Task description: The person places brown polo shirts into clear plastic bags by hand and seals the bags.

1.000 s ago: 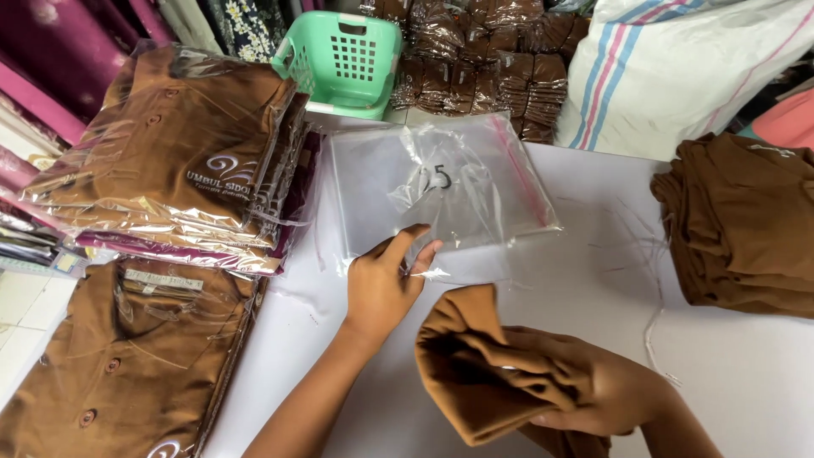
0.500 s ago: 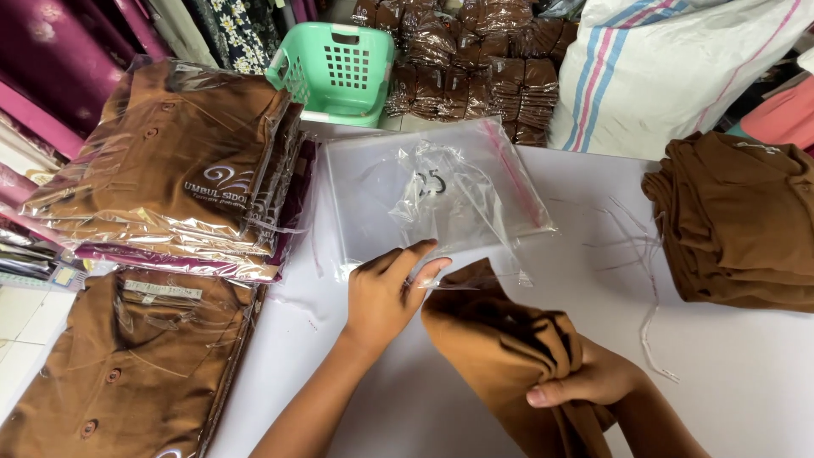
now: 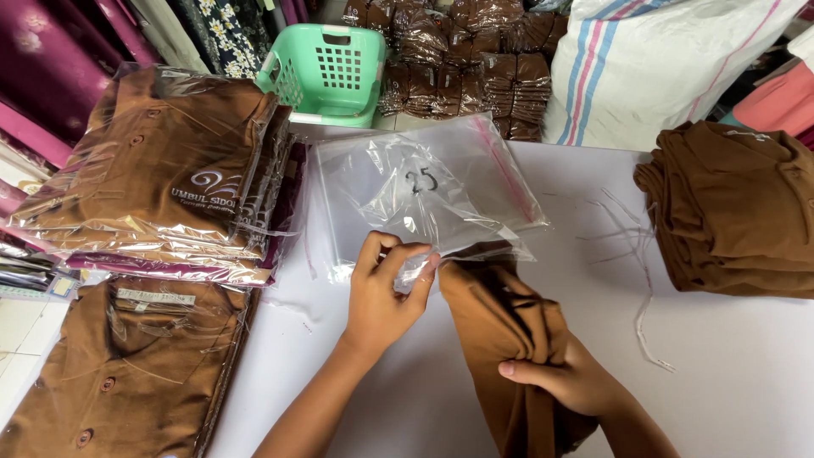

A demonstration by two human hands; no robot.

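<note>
Pinching the open lip of the clear plastic bag [image 3: 424, 191], the left hand [image 3: 381, 293] kept its grip clenched on the thin film, while the right hand [image 3: 572, 382] grasped the folded brown shirt [image 3: 509, 339] at about five o'clock from the bag. The shirt's leading end sat at the bag's mouth, possibly just inside it; the glare made that hard to judge. Doing this well meant holding the lip taut and lifted, and keeping the fold compact so the soft knit slid in flat. The bag looked glossy, crinkled and rectangular on the white tabletop [image 3: 738, 356]. Bagged shirts [image 3: 161, 178] lay stacked at nine o'clock, loose brown ones [image 3: 738, 212] at three.
</note>
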